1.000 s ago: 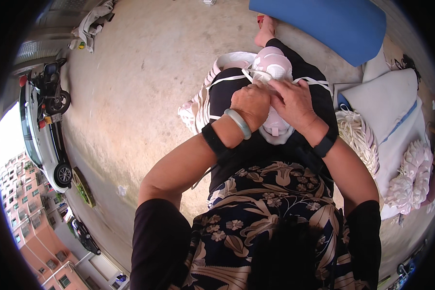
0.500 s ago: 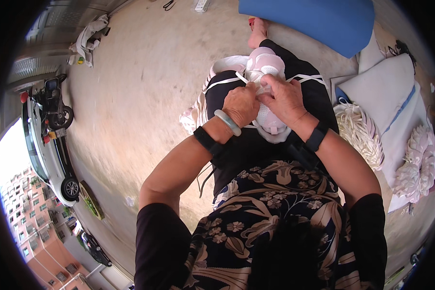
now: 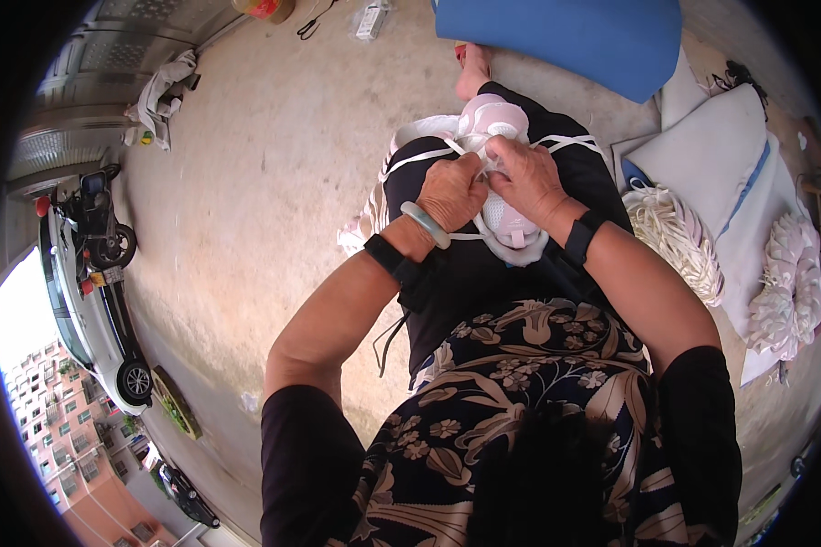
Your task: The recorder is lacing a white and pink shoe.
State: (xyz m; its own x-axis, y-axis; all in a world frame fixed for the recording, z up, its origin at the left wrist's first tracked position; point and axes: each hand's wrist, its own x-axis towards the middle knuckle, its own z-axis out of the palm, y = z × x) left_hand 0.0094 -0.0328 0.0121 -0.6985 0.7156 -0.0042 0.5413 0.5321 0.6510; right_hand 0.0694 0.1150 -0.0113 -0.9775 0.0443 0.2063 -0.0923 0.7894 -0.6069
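A pink and white shoe upper (image 3: 516,230) lies across my black-trousered lap, its rounded pink end pointing away from me. Over its middle, my left hand (image 3: 451,190) is closed, with the fingertips pinched on a white shoelace (image 3: 459,146). Close beside it on the right, my right hand (image 3: 526,185) also pinches at the lacing, thumb and forefinger together. The fingers hide the exact spot where lace and upper meet. Loose white lace ends (image 3: 570,143) trail over both thighs. More pink and white uppers (image 3: 421,130) rest against my left leg.
A blue sheet (image 3: 566,41) curves up ahead. On the right, a bundle of white laces (image 3: 673,239) and stacked pink-white uppers (image 3: 783,292) lie by pale sheets (image 3: 716,169). Black scissors (image 3: 315,23) lie on the far floor. A motorcycle (image 3: 105,228) and white car (image 3: 100,342) stand left.
The view has shifted slightly, bringing more of the far floor in. Both hands stay pinched over the shoe upper, with the right fingers a little changed in position.
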